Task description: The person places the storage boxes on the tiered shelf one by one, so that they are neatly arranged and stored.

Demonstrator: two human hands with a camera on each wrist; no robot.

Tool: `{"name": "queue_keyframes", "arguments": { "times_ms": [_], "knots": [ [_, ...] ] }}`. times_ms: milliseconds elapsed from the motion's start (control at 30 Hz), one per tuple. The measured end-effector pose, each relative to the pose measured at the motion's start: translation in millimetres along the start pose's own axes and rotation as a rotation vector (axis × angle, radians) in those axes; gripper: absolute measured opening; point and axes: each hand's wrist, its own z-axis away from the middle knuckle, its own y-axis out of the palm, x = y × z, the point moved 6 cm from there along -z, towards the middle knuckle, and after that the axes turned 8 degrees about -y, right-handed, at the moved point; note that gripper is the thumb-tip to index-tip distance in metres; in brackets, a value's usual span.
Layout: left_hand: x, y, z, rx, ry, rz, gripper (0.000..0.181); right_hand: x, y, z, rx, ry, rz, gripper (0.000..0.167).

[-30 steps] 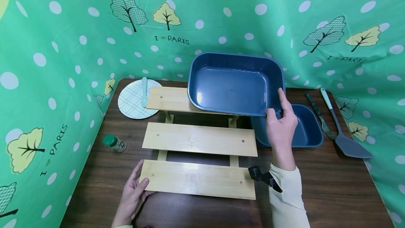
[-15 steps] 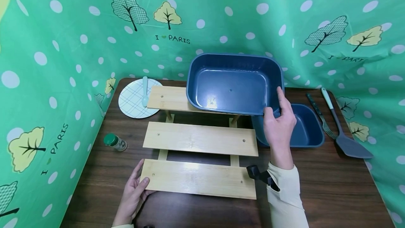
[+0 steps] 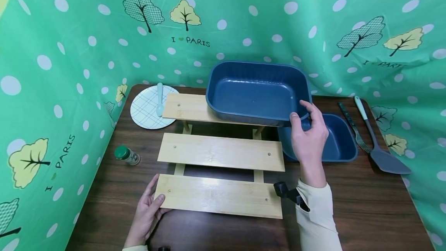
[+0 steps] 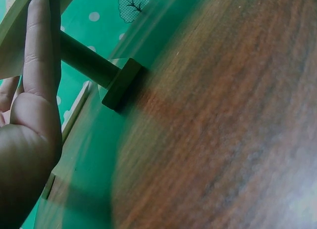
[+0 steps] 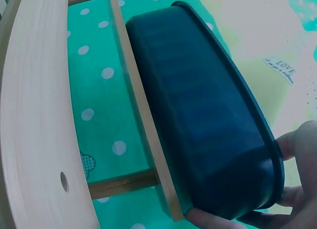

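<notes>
A blue plastic basin [image 3: 256, 90] sits at the top step of a three-tier wooden rack [image 3: 223, 152], toward its right end. My right hand [image 3: 309, 138] holds the basin's front right corner, thumb at the front and fingers over the right rim. In the right wrist view, the basin [image 5: 198, 110] stands against the top board [image 5: 143, 105], with the right hand's fingers [image 5: 292, 144] at its rim. My left hand [image 3: 148, 212] grips the left end of the lowest board, thumb on top. The left wrist view shows the left hand [image 4: 37, 90] beside a rack leg [image 4: 89, 60].
A second blue basin [image 3: 339, 138] stands on the dark wooden table [image 3: 362, 204] right of the rack. Beyond it lie a fork [image 3: 353, 127] and a grey spatula [image 3: 383, 158]. On the left are a checked plate [image 3: 144, 107] with a light-blue spoon [image 3: 160, 100], and a green-capped shaker [image 3: 127, 155].
The upper basin has tipped to a more level position, so its front outer wall now shows. My right fingers have bent more at its corner. The left hand keeps its place.
</notes>
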Motion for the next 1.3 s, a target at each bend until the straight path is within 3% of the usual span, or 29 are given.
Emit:
{"name": "queue_keyframes", "arguments": {
  "times_ms": [233,700,1000,1300],
  "knots": [
    [0.2,-0.7,0.0,0.002,0.006,-0.009,0.063,-0.3,1.5,-0.4,0.018,-0.03,0.0,0.039],
    [0.9,-3.4,-0.1,-0.031,-0.009,-0.035,0.062,0.5,9.3,0.2,0.103,-0.017,0.044,0.043],
    [0.7,-1.9,0.3,0.009,0.002,0.014,0.064,3.2,12.7,-0.3,0.123,-0.019,-0.001,0.044],
    [0.7,-1.9,1.1,0.001,0.005,0.002,0.064,5.1,17.0,-0.5,0.165,-0.005,-0.002,0.047]
  ]
}}
